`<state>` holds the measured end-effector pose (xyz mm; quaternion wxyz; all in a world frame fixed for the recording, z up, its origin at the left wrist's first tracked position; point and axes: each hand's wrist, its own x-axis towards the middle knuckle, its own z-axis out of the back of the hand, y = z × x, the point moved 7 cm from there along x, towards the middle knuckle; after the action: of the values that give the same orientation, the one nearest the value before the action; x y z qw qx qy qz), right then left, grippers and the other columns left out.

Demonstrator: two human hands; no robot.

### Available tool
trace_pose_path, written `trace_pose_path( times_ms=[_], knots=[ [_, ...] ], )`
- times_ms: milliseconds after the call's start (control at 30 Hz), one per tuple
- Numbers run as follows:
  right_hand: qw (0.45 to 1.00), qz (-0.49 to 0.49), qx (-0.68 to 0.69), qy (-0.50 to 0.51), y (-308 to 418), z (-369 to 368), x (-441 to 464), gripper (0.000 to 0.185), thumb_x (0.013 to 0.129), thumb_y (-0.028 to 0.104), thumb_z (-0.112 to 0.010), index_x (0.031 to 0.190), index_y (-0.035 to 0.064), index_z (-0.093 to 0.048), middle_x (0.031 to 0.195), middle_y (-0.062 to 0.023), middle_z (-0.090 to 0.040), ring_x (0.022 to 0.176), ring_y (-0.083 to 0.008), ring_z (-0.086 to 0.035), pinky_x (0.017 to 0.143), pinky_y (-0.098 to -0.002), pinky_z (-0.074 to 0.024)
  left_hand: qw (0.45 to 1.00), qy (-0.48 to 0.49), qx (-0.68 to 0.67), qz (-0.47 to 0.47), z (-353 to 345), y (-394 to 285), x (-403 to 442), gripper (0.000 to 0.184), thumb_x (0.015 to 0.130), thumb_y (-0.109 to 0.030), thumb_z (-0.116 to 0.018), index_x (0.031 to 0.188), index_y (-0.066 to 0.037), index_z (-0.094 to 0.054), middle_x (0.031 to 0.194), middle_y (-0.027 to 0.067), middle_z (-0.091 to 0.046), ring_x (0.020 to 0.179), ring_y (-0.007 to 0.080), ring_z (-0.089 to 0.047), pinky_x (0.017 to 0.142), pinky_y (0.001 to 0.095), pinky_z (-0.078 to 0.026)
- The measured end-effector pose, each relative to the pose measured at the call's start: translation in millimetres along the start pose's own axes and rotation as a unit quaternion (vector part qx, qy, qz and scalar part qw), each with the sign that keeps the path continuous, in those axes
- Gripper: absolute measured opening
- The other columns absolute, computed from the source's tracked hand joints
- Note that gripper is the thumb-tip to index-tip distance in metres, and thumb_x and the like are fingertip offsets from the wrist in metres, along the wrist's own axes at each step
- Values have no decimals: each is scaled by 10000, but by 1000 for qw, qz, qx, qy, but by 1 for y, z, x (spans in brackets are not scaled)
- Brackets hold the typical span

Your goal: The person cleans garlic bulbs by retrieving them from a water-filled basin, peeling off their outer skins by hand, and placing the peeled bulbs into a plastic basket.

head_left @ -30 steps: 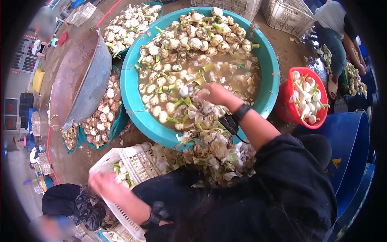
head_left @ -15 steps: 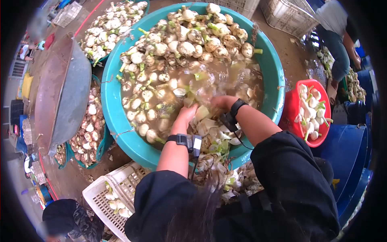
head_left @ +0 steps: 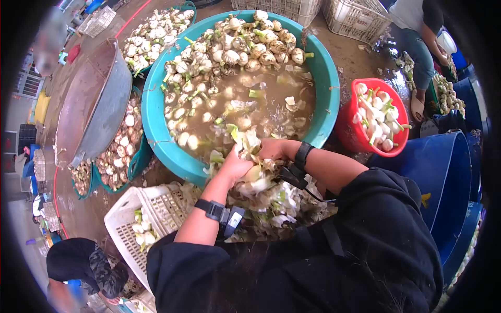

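Note:
A large teal tub (head_left: 328, 99) holds muddy water, with garlic bulbs (head_left: 229, 52) heaped at its far side and loose peels floating. At the tub's near rim, my left hand (head_left: 236, 166) is closed on a bunch of wet peels (head_left: 257, 180). My right hand (head_left: 274, 149) is beside it, fingers curled down into the same peels and partly hidden by them. Below both hands, more pale and green peels (head_left: 284, 208) are piled against the tub and my lap. Wristbands with small devices sit on both wrists.
Right of the tub stands a red bucket (head_left: 348, 125) of clean bulbs, near blue barrels (head_left: 417, 164). A white crate (head_left: 122, 219) is at lower left. A metal basin (head_left: 107, 99) leans on the left. People work at upper right and lower left.
My left hand first went from the white crate into the water beside my right hand. Both hands have since come back toward me to the near rim, bringing peels with them.

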<state>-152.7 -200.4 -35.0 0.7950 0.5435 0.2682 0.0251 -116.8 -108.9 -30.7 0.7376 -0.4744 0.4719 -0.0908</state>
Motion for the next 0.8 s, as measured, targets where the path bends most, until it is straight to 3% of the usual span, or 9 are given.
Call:
trace_pose_path(
  times_ms=[33,100,167,200,433,500,633,733,800],
  knots=[
    [981,55,153,-108,12,3,-14,415,680,116,-641,1076,29,-551,970,-146,-628,808,-202,-575,748,-345,-458,993,-7,64,-97,-4,-10,-15,491,715,-12,-595,1178,-47,-435,1045,77,-570,924,158,-563,767,292,-468],
    [976,84,124,-155,24,-17,-34,500,639,51,-623,1125,38,-507,1030,-178,-578,916,-271,-553,814,-357,-436,965,-72,162,-192,-12,-5,-37,523,677,5,-615,1170,-42,-446,1100,122,-524,972,239,-543,822,335,-441],
    [917,27,-130,-377,33,-27,-68,550,644,-9,-585,1177,45,-462,1069,-181,-539,993,-352,-504,874,-382,-408,847,-276,362,-275,-21,-7,-85,541,639,5,-630,1151,-47,-465,1161,175,-448,1046,345,-467,891,388,-387],
    [892,121,-117,-420,43,-41,-83,499,648,-3,-566,1138,22,-475,1070,-184,-502,1024,-387,-453,873,-424,-394,849,-276,356,-279,-31,-3,-101,525,616,16,-622,1120,-34,-486,1196,207,-387,1098,404,-389,921,436,-338],
    [912,22,-291,-289,34,-109,-119,418,692,50,-528,1106,37,-473,1038,-176,-514,985,-349,-500,821,-400,-426,815,-112,538,-186,-72,40,-132,821,597,-214,-715,1321,-173,-330,1342,199,-252,1238,396,-231,1012,485,-247],
    [949,-60,-260,-167,6,-129,-111,363,718,51,-524,1079,32,-497,1061,-168,-523,1003,-328,-519,810,-397,-442,812,-22,580,-64,-78,46,-136,921,605,-376,-718,1365,-148,-249,1428,231,-52,1308,419,-79,1048,490,-181],
    [899,-157,-406,46,37,-113,-121,290,749,207,-550,945,-5,-577,1050,-205,-554,948,-365,-552,796,-424,-456,750,109,650,62,-85,61,-149,835,606,-538,-696,1220,-14,-486,1424,254,102,1307,429,-107,1024,512,-223],
    [916,-104,-260,-287,99,-18,-84,255,765,222,-533,855,4,-629,929,-210,-612,857,-333,-602,720,-417,-482,764,84,639,18,-83,66,-141,750,667,-581,-632,1121,13,-566,1404,287,130,1282,443,-195,1020,464,-264],
    [923,-47,-350,-151,33,-18,12,254,774,232,-521,833,16,-641,876,-200,-623,823,-315,-609,699,-409,-484,755,105,647,19,-83,55,-142,729,701,-592,-593,1101,17,-575,1407,304,17,1235,439,-300,1021,383,-290]
  ],
)
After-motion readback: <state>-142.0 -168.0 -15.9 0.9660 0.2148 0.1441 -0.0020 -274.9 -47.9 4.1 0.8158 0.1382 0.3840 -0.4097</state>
